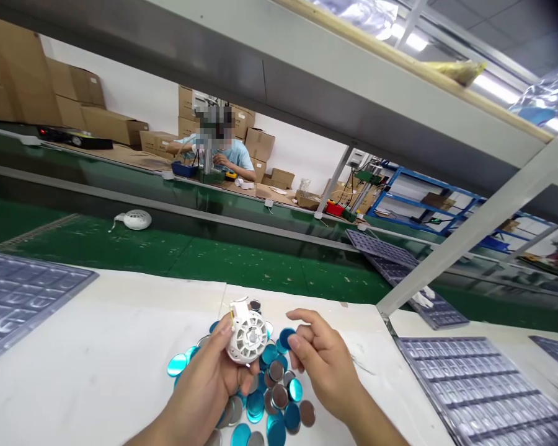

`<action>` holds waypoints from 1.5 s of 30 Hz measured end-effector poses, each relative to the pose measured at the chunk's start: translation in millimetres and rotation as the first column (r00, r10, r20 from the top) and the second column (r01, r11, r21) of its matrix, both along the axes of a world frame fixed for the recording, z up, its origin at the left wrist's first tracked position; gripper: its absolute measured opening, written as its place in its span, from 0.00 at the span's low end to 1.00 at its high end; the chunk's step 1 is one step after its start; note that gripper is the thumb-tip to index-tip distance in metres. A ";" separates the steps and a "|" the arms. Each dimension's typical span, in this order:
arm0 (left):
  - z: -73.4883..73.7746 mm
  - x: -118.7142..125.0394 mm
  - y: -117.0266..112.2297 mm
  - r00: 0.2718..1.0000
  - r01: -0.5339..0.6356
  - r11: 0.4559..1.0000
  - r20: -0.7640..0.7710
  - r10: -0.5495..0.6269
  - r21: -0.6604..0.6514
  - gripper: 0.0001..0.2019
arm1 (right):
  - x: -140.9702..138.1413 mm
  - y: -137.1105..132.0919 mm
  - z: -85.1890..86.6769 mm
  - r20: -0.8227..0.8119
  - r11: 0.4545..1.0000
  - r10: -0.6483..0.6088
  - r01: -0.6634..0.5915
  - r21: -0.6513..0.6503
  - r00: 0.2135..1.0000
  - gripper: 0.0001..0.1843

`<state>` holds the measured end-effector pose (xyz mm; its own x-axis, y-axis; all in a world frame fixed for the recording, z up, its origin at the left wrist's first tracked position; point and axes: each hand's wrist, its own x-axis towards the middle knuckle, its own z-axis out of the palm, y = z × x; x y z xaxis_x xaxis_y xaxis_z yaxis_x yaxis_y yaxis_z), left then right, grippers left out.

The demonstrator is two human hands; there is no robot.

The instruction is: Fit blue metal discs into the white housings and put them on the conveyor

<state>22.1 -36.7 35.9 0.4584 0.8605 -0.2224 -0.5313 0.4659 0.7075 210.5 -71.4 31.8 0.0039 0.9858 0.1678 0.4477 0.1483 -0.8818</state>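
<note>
My left hand (209,378) is closed around a small white round fan housing (248,337), its slotted face turned up toward me and a short stem pointing away. In my right hand (323,356), thumb and fingers pinch one blue disc (287,337) just right of the housing. Below both hands lies a loose pile of shiny round discs (255,402), some blue, others silver or brownish. The fingers of my left hand hide part of the pile.
Clear plastic trays lie at left (23,297) and right (483,384). Beyond the white table (116,347) runs a green conveyor belt (204,248) carrying another white fan part (137,219). A slanted metal post (456,248) and an overhead shelf (307,80) frame the space. A co-worker (237,155) sits opposite.
</note>
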 end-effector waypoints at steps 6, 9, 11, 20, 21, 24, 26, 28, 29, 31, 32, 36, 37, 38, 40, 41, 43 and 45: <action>-8.1 1.3 -5.3 0.993 0.085 0.992 -0.093 -0.076 0.089 0.26 | -21.1 -24.6 5.8 -0.177 0.997 0.064 -0.058 0.042 0.982 0.05; -15.0 0.6 -8.3 0.971 0.120 0.991 -0.215 -0.104 0.064 0.29 | -24.2 -21.8 5.6 -0.055 0.991 0.067 -0.060 0.117 0.996 0.05; -18.7 0.3 -9.8 0.961 0.123 0.992 -0.255 -0.109 0.037 0.31 | -24.6 -19.5 6.2 -0.005 0.988 0.049 -0.048 0.150 0.999 0.06; -20.9 1.2 -10.2 0.964 0.141 0.989 -0.233 -0.130 0.031 0.33 | -26.0 -16.0 6.5 -0.055 0.997 0.006 -0.001 0.080 0.998 0.05; -20.3 1.3 -10.5 0.965 0.135 0.990 -0.230 -0.124 0.030 0.32 | -26.0 -16.3 5.7 -0.082 0.998 0.002 0.003 0.061 0.997 0.05; -17.5 2.5 -11.9 0.972 0.113 0.993 -0.209 -0.106 0.021 0.32 | -26.0 -16.6 3.0 -0.146 1.000 -0.010 0.012 0.009 0.989 0.05; -14.9 3.7 -12.2 0.978 0.107 0.994 -0.183 -0.103 0.014 0.33 | -26.4 -15.9 1.8 -0.171 1.000 -0.007 0.004 -0.021 0.985 0.05; -12.9 4.8 -11.6 0.981 0.123 0.992 -0.154 -0.121 0.007 0.33 | -27.1 -14.6 1.3 -0.189 0.999 -0.006 -0.004 -0.052 0.982 0.04; -12.5 5.3 -11.1 0.981 0.130 0.992 -0.144 -0.128 0.006 0.33 | -27.4 -14.0 1.1 -0.199 0.998 -0.008 -0.006 -0.068 0.980 0.04; -13.7 6.1 -9.8 0.981 0.144 0.990 -0.131 -0.141 0.012 0.32 | -27.9 -13.3 0.5 -0.210 0.996 -0.017 -0.002 -0.091 0.978 0.03; -15.4 6.4 -9.1 0.982 0.147 0.989 -0.122 -0.143 0.018 0.31 | -27.9 -13.3 0.1 -0.213 0.995 -0.024 0.004 -0.098 0.977 0.03; -26.4 5.8 -7.4 0.982 0.189 0.971 -0.029 -0.187 0.148 0.38 | -27.3 -12.4 -1.0 -0.307 0.989 -0.047 0.000 -0.151 0.950 0.08; -28.7 5.3 -7.4 0.980 0.199 0.962 -0.034 -0.196 0.188 0.41 | -27.1 -11.5 -0.8 -0.353 0.984 -0.055 -0.008 -0.175 0.934 0.11; -30.2 4.5 -7.7 0.979 0.204 0.956 -0.064 -0.195 0.210 0.43 | -27.2 -10.4 -0.5 -0.400 0.981 -0.069 -0.011 -0.194 0.914 0.15; -30.2 3.0 -9.1 0.973 0.198 0.962 -0.157 -0.170 0.189 0.41 | -28.3 -8.0 0.0 -0.483 0.981 -0.084 -0.013 -0.193 0.872 0.22; -29.0 2.3 -10.2 0.969 0.187 0.969 -0.195 -0.155 0.162 0.38 | -29.4 -7.3 -0.1 -0.519 0.985 -0.075 -0.019 -0.173 0.852 0.25; -25.3 1.0 -13.4 0.968 0.161 0.980 -0.213 -0.134 0.118 0.36 | -33.0 -7.7 -1.5 -0.579 0.988 -0.011 -0.081 -0.134 0.815 0.30; -22.2 0.0 -17.6 0.977 0.143 0.984 -0.174 -0.123 0.105 0.37 | -38.2 -11.0 -4.8 -0.646 0.965 0.074 -0.217 -0.145 0.759 0.34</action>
